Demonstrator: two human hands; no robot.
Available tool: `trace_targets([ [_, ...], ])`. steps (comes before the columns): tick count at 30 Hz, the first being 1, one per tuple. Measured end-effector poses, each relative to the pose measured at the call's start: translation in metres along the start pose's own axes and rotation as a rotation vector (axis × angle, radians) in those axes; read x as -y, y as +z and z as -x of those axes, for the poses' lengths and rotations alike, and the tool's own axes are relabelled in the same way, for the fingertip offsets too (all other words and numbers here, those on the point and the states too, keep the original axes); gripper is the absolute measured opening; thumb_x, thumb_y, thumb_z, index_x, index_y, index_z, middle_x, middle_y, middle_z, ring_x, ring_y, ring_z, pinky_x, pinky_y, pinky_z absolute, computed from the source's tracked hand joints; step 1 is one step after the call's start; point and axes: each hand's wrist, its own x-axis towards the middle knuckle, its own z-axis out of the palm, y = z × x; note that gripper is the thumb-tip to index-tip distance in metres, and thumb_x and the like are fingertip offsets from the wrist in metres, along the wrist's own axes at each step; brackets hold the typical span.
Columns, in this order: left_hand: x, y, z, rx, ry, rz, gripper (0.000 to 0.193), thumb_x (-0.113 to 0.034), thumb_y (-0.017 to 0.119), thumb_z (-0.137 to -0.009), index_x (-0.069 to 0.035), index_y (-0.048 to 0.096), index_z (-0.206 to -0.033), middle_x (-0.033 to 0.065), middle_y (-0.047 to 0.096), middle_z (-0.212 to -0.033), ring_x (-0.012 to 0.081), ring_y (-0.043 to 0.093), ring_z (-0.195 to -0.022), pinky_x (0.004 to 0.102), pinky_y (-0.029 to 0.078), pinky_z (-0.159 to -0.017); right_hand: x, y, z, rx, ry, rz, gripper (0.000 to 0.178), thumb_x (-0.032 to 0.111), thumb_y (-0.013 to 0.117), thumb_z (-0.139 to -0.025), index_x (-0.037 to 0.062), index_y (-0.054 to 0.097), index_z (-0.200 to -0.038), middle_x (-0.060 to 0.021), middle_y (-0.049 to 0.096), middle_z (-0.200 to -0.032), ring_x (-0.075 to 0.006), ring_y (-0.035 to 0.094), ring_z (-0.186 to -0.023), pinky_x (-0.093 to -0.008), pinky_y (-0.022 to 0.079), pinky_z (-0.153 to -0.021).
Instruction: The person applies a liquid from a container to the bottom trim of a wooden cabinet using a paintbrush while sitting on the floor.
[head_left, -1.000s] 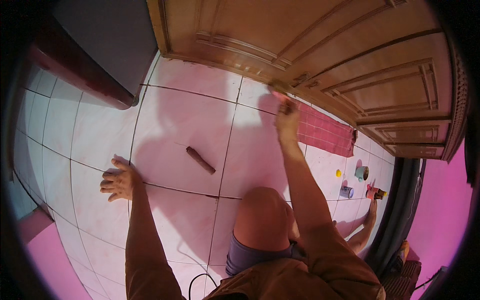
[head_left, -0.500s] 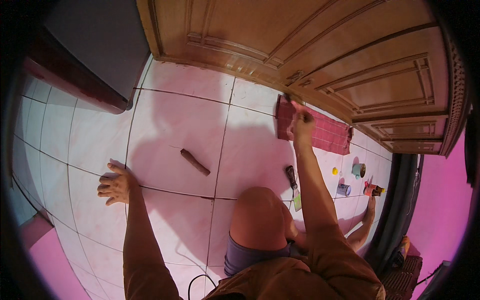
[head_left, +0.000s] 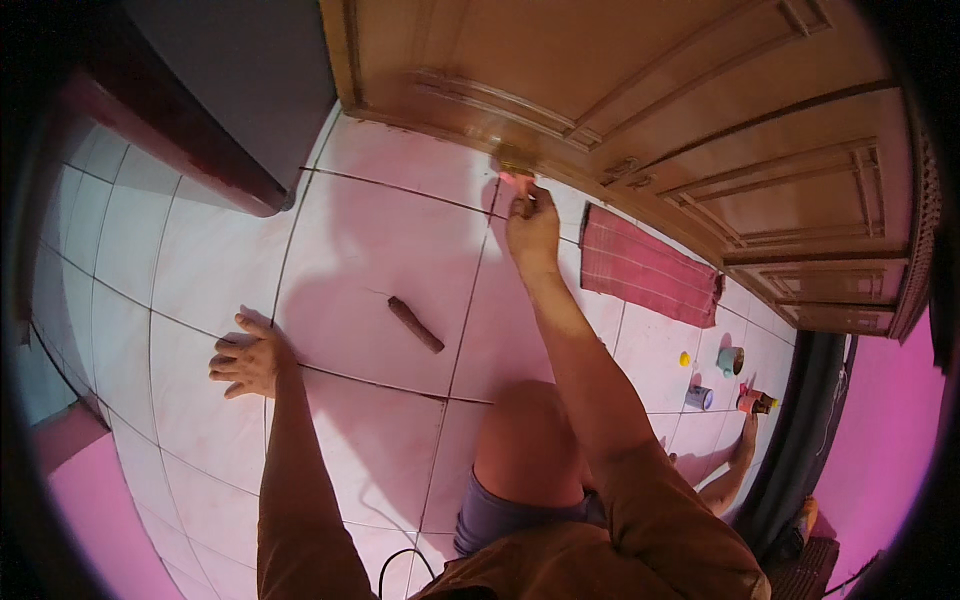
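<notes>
Gripped by its handle, a paintbrush (head_left: 517,165) is in my right hand (head_left: 533,222). Its blurred head meets the bottom edge of the wooden cabinet (head_left: 640,140), just above the floor tiles. My left hand (head_left: 248,360) rests on the white tiled floor (head_left: 370,240) with its fingers spread, holding nothing. Between my two arms lies a brown rolled piece (head_left: 415,324) with a thin strand at its far end. To the right of my right hand, a folded red cloth (head_left: 645,265) lies along the cabinet base.
On the right stand a light green mug (head_left: 728,360), a small blue-grey can (head_left: 699,398) and a dark bottle (head_left: 755,402) with a yellow tip. A yellow cap (head_left: 685,358) lies near them. A dark grey panel (head_left: 230,90) rises at the far left. My bent knee (head_left: 530,440) is below.
My right hand has moved left, from above the red cloth to the cabinet's bottom edge left of it. The scraper is now hidden behind my right arm. My left hand stays planted.
</notes>
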Motion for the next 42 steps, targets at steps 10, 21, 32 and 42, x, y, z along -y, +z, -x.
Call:
trace_targets([
  [10, -0.015, -0.023, 0.005, 0.093, 0.007, 0.107, 0.073, -0.066, 0.025, -0.098, -0.003, 0.044, -0.129, 0.0243, 0.039, -0.135, 0.0395, 0.029, -0.136, 0.0694, 0.024, -0.105, 0.048, 0.086, -0.019, 0.199, -0.11, -0.067, 0.03, 0.016, 0.056, -0.093, -0.0015, 0.062, -0.117, -0.0249, 0.067, -0.106, -0.0354, 0.066, -0.099, -0.0386, 0.05, -0.088],
  [21, -0.005, -0.018, -0.002, 0.111, 0.001, 0.113, 0.071, -0.065, 0.028, -0.098, -0.002, 0.044, -0.126, 0.0257, 0.039, -0.135, 0.042, 0.027, -0.138, 0.0711, 0.024, -0.104, 0.03, 0.059, 0.015, 0.14, 0.06, -0.162, 0.026, 0.013, 0.053, -0.097, -0.0044, 0.056, -0.116, -0.0205, 0.066, -0.1, -0.027, 0.063, -0.088, -0.0368, 0.05, -0.078],
  [32, -0.001, -0.017, -0.001, 0.079, -0.015, 0.125, 0.07, -0.064, 0.029, -0.098, -0.002, 0.045, -0.126, 0.0243, 0.039, -0.136, 0.0415, 0.024, -0.14, 0.0694, 0.023, -0.106, 0.059, 0.086, -0.01, 0.172, 0.136, -0.255, 0.032, 0.015, 0.054, -0.096, -0.0064, 0.058, -0.118, -0.0171, 0.069, -0.096, -0.0223, 0.064, -0.089, -0.0351, 0.05, -0.08],
  [42, -0.006, -0.018, -0.001, 0.1, -0.025, 0.129, 0.076, -0.065, 0.027, -0.098, 0.0, 0.041, -0.133, 0.0262, 0.036, -0.141, 0.0421, 0.02, -0.143, 0.0712, 0.02, -0.109, 0.079, 0.132, -0.003, 0.285, -0.056, -0.199, 0.034, 0.015, 0.055, -0.093, -0.0063, 0.058, -0.119, -0.0268, 0.067, -0.103, -0.0362, 0.065, -0.099, -0.0411, 0.05, -0.086],
])
